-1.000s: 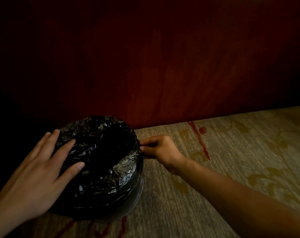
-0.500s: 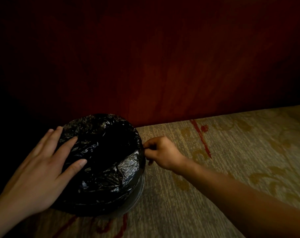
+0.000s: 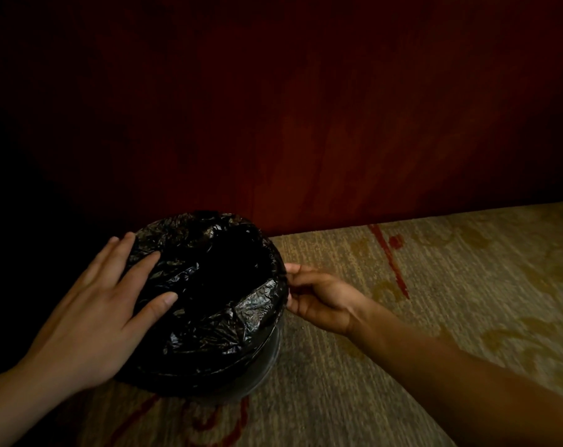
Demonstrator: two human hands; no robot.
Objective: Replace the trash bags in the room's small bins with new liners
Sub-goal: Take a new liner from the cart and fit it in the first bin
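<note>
- Bin (image 3: 267, 359) small and round, standing on the carpet (image 3: 435, 317) just in front of the dark red wood panel (image 3: 306, 140), lower left of centre in the view; only a strip of its dark wall shows under the plastic on the right side
- black liner (image 3: 241, 321) crinkled and glossy, sits in the bin with its edge folded out and down over the rim all round; inside is a dark hollow, contents cannot be made out
- left hand (image 3: 93, 304) lies flat, palm down, on the left part of the liner over the rim; fingers spread and straight, gripping nothing, thumb (image 3: 160, 301) reaching toward the hollow
- right hand (image 3: 322, 298) at the right side of the rim, touching the folded-over liner edge; fingers curled toward the thumb with a small gap, fingertips (image 3: 291, 269) on the plastic; whether it actually pinches the liner cannot be told
- right forearm comes in from the lower right corner, left forearm from the lower left
- carpet beige with red and yellow pattern lines, red marks also near the bin base
- far left of the view is too dark to read
</note>
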